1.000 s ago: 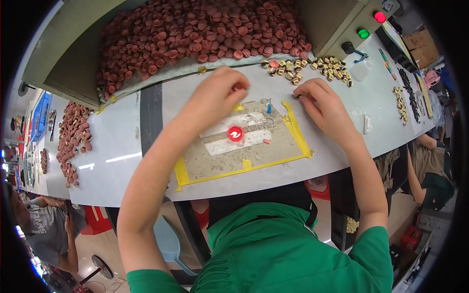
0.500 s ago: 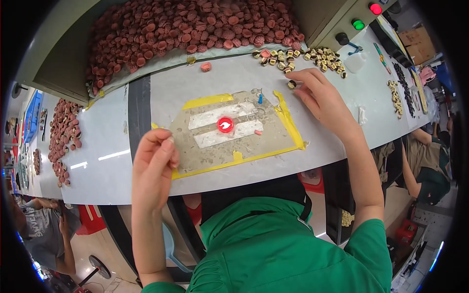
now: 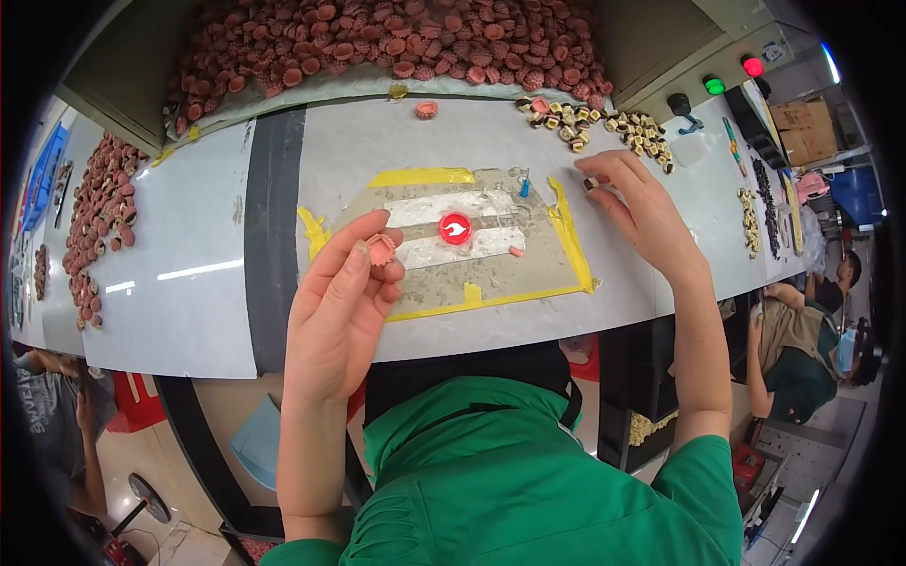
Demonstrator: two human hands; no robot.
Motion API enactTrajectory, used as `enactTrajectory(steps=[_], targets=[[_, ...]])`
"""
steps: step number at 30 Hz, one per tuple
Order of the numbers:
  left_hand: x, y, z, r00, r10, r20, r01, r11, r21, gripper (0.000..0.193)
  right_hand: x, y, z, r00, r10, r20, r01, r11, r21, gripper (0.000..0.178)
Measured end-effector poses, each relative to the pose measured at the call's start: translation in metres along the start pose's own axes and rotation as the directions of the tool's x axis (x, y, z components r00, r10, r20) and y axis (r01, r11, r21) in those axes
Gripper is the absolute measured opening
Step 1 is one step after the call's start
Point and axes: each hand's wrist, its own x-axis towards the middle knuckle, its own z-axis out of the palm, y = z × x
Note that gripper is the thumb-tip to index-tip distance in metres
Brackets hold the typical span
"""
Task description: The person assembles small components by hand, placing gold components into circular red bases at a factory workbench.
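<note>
Between the thumb and fingers of my left hand (image 3: 342, 302) sits a pink fluted cup-shaped piece (image 3: 380, 250), its hollow side showing. My right hand (image 3: 642, 212) pinches a small dark-brown and cream block (image 3: 591, 183) at its fingertips, just short of a group of similar small blocks (image 3: 566, 121). Between the hands, a round red pot with a white swirl of paste (image 3: 455, 228) stands on a grey work mat (image 3: 434, 281) edged with yellow tape. A blue-hubbed needle tip (image 3: 526, 187) and a small pink bit (image 3: 516, 252) lie on the mat.
A big heap of pink fluted cups (image 3: 406, 47) fills the box opening at the back. One loose cup (image 3: 427, 110) lies before it. Joined pieces (image 3: 99, 208) are spread at the left. Red and green buttons (image 3: 714, 86) are on the right panel. Other people sit at both sides.
My left hand has turned and come in toward the mat, so the pink cup now shows. My right hand has drawn back slightly from the blocks with one in its fingertips. The view has shifted.
</note>
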Motion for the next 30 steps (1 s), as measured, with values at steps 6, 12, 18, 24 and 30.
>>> enactTrajectory(steps=[6,12,18,24,30], targets=[[-0.001,0.0,-0.003,1.0,0.013,-0.006,-0.013,0.998,-0.064,0.039,0.0,0.002,0.001,0.998,-0.011,0.061,0.013,0.999,-0.044,0.016],[-0.002,0.0,-0.003,0.999,0.027,-0.02,-0.028,0.995,-0.094,0.039,-0.003,-0.002,0.005,0.999,0.03,0.012,-0.03,1.0,-0.004,0.014],[-0.004,0.001,-0.002,0.998,0.029,-0.055,-0.035,0.994,-0.103,0.039,-0.003,-0.003,0.002,0.985,0.167,0.049,-0.16,0.98,-0.116,0.017],[-0.008,0.004,-0.008,0.999,0.042,-0.022,-0.044,0.995,-0.087,0.037,-0.002,-0.011,0.003,0.997,0.066,0.039,-0.064,0.997,-0.043,0.017],[-0.008,0.008,-0.008,1.0,-0.027,-0.008,0.026,0.991,-0.134,0.038,-0.003,-0.015,0.001,0.992,0.044,0.116,-0.033,0.995,-0.093,0.014]])
